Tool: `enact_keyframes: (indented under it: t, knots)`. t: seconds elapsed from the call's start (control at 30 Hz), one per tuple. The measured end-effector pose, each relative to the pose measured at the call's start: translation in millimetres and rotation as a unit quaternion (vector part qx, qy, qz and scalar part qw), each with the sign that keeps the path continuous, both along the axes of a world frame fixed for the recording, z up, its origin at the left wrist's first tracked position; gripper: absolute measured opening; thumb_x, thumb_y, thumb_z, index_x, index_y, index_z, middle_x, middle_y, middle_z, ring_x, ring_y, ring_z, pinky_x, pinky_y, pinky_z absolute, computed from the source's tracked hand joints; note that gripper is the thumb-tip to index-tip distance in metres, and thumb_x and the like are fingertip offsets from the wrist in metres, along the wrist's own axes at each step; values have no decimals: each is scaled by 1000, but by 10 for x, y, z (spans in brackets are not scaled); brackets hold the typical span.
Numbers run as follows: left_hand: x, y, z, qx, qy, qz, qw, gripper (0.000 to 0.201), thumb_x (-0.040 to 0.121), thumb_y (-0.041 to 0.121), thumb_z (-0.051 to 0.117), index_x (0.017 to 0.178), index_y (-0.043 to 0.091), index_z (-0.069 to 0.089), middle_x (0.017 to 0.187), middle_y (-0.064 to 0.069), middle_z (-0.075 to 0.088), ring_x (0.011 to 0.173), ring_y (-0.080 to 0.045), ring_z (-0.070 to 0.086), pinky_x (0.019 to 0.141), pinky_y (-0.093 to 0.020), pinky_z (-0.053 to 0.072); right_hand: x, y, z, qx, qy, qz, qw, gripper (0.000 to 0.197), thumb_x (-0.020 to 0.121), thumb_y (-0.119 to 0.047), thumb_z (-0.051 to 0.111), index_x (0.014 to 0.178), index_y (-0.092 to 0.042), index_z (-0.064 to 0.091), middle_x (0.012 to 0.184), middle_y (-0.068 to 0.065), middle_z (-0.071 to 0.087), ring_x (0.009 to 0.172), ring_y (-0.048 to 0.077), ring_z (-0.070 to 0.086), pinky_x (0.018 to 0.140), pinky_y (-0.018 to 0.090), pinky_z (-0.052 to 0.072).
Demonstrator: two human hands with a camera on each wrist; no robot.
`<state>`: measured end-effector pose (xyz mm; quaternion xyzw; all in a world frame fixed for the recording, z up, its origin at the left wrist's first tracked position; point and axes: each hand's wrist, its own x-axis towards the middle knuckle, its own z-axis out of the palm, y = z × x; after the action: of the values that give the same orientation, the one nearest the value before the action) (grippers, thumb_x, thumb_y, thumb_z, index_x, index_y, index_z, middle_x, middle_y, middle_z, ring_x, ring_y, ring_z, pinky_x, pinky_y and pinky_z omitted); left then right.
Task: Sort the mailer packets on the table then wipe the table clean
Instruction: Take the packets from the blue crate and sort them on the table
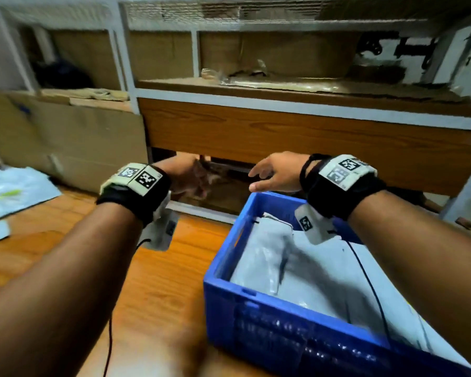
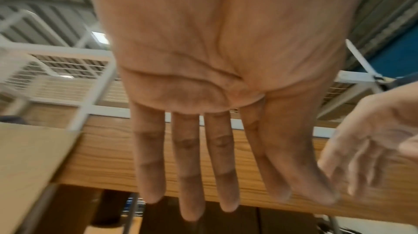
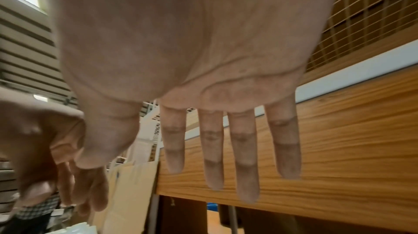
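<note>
Left hand (image 1: 186, 176) and right hand (image 1: 276, 174): fingers (image 2: 187, 166) straight, released, empty, raised beyond blue crate (image 1: 229, 270). Grey mailer packets (image 1: 305, 268) inside crate on wooden surface (image 1: 152, 289); more packets (image 1: 8, 194) far left.

Both forearms reach forward side by side, each wrist wrapped in a black strap. The left hand (image 1: 185, 175) is raised in the air with its fingers (image 2: 187, 166) straight, slightly spread and holding nothing. The right hand (image 1: 276, 172) is level with it and near it, palm down, its fingers (image 3: 244, 162) also straight and empty.
</note>
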<state>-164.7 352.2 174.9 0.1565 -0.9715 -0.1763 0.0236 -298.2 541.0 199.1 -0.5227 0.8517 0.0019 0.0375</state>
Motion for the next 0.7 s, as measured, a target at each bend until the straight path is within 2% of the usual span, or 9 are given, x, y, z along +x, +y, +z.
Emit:
enact_keyframes:
  t: [0.03,0.07,0.13,0.17,0.33,0.43,0.53,0.63,0.7]
  knots:
    - [153,-178,-48,13,15,19,1000,14,90,-9,49,87,-1,60,79,-14,59,58,-16,61,61,-25,51,101,-152,17,-9,7,13,1000,50,88,-59,54,126,-28,60,113,-4,65,107,18,60,86,28,46]
    - [324,-354,-105,14,19,43,999,14,89,-6,52,87,0,65,82,-13,63,64,-18,65,65,-27,50,203,-316,22,-17,14,26,999,46,88,-59,55,120,-26,64,105,-5,65,101,17,60,81,27,46]
    - [627,-659,-271,43,5,111,993,13,84,8,70,96,14,73,93,-2,70,85,-13,66,79,-26,48,424,-647,16,-31,23,51,998,40,88,-57,56,108,-25,68,98,-5,66,93,17,61,75,28,47]
    - [806,-808,-387,32,-12,132,991,20,82,14,74,101,18,73,99,1,71,92,-12,64,81,-23,46,550,-822,-1,-35,21,63,997,38,88,-57,56,104,-25,68,97,-5,66,90,16,61,74,29,48]
    - [1789,-1556,-1121,89,-72,207,972,33,80,21,77,112,15,70,117,-10,67,109,-19,63,80,-23,43,1216,-1774,-287,0,23,120,992,39,88,-56,57,106,-23,67,98,-4,67,85,15,59,67,27,44]
    - [2407,-2117,-1606,104,-96,262,955,41,78,25,79,116,16,68,119,-10,67,112,-21,62,89,-28,47,1604,-2434,-648,53,18,145,988,42,87,-56,58,112,-23,65,107,0,67,95,20,59,74,27,46]
    - [2953,-2607,-1983,116,-100,293,944,52,78,26,78,126,14,61,118,-14,66,107,-26,64,83,-26,45,1940,-3150,-1140,123,5,140,982,52,86,-59,57,126,-25,58,118,3,63,107,24,55,85,31,46]
    - [3334,-3034,-2267,117,-127,302,938,63,81,30,74,138,18,49,123,-12,64,108,-27,63,88,-32,48,2249,-3763,-1604,168,-20,132,977,61,87,-59,56,138,-26,46,131,4,57,117,26,53,94,33,45]
    - [3521,-3271,-2409,104,-144,302,937,71,81,35,75,142,18,44,131,-14,57,114,-28,57,92,-31,45,2438,-4074,-1814,177,-39,131,975,63,89,-57,56,142,-26,41,139,5,50,123,26,49,96,33,42]
